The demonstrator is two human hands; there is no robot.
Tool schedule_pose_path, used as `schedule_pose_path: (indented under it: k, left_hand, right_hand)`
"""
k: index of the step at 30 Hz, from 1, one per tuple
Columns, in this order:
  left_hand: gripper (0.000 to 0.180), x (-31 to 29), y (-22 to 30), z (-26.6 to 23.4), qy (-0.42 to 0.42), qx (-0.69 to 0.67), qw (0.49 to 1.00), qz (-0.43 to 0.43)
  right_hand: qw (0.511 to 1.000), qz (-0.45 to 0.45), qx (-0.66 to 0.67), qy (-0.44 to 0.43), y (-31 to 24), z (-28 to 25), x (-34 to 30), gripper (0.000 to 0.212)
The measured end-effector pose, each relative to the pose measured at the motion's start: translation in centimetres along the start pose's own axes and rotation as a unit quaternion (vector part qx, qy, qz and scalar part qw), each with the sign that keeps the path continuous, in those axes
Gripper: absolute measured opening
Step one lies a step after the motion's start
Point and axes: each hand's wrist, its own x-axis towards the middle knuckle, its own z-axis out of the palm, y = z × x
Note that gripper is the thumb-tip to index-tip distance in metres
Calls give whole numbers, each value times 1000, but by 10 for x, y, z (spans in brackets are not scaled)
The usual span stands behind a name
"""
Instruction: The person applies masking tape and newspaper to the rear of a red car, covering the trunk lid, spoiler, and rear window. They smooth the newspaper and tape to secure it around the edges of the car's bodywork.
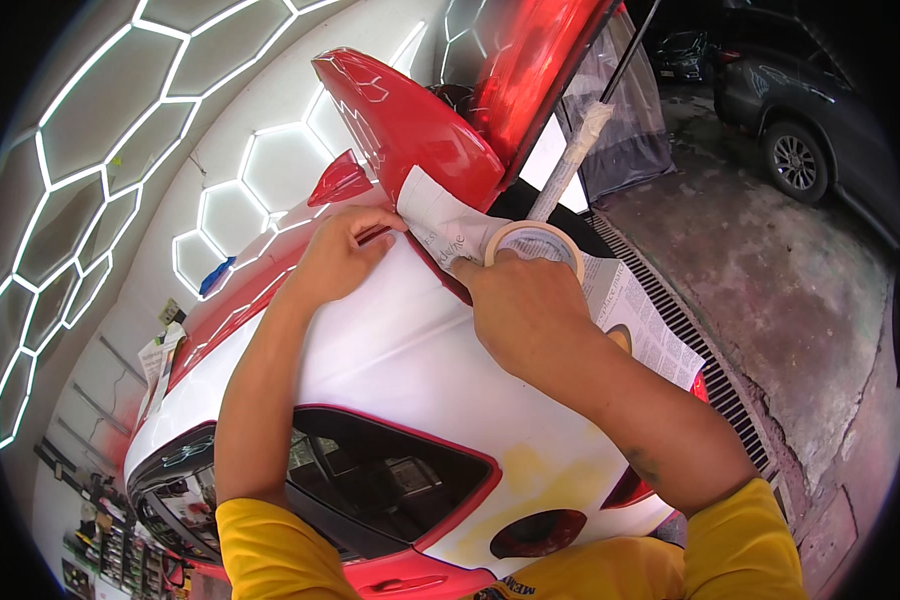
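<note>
Newspaper masking point(445, 215) lies along the roof's rear edge, below the red spoiler point(455, 145). My left hand point(340, 255) rests on the roof edge, its fingers stretched toward the newspaper's near corner and touching it. A red gap shows between its thumb and fingers. My right hand point(535, 305) is closed around a roll of masking tape point(560, 243), with its fingertips against the newspaper's lower edge. Its palm side is hidden. Beneath both hands is the white-coated body panel point(400, 350) of a red car, with yellowish patches near the round fuel-filler recess point(537, 533).
The raised red tailgate point(540, 80) stands beyond the spoiler, beside a paper-wrapped strut point(570, 160). More newspaper point(650, 325) covers the rear right. A shark-fin antenna point(338, 180) rises from the roof. A floor grate point(695, 325) and a dark parked vehicle point(810, 110) lie to the right.
</note>
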Motion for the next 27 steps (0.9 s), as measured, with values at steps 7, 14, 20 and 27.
schedule_pose_path:
  k: [7,14,20,27]
  left_hand:
    - [20,4,-22,-2,15,-27,999,23]
    - [29,5,-15,0,46,135,973,183]
    - [28,8,-21,5,38,114,981,151]
    - [22,12,-32,9,27,35,995,89]
  right_hand:
    - [996,6,-72,46,-7,13,2,21]
    - [995,1,-70,78,-6,22,6,19]
    - [996,-2,-27,81,-6,22,7,20]
    - [998,21,18,51,-6,20,11,31]
